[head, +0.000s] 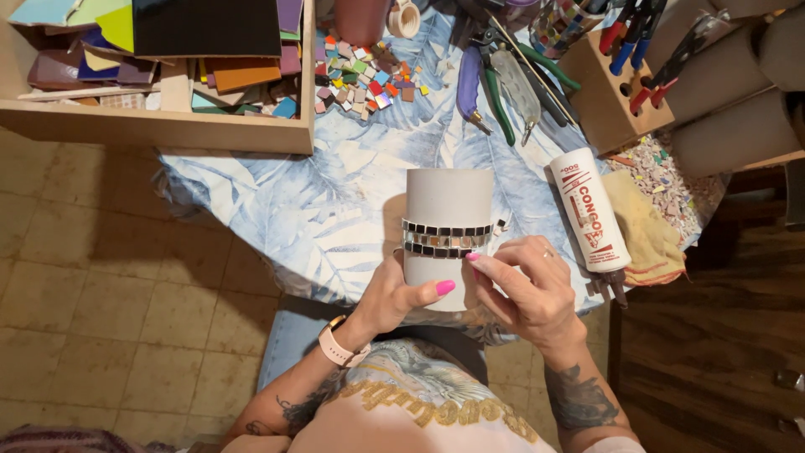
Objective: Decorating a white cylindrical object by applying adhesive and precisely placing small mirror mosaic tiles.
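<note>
A pale grey cylinder [448, 200] with two bands of small dark and mirrored square tiles around its middle is held upright over the table's front edge. My left hand [394, 298] grips its lower part, thumb with a pink nail across the front. My right hand [527, 287] touches the cylinder's right side, its forefinger tip pressing at the lower tile band. A white glue bottle [591, 210] with red print lies on the table just right of the cylinder, its nozzle toward me.
The table wears a blue leaf-print cloth [335, 193]. A wooden tray [168, 126] of coloured tile sheets sits at back left, loose mosaic tiles [362, 77] behind the cylinder, pliers and nippers [495, 88] beside them, a wooden tool block [608, 92] and a yellow rag [646, 231] at right.
</note>
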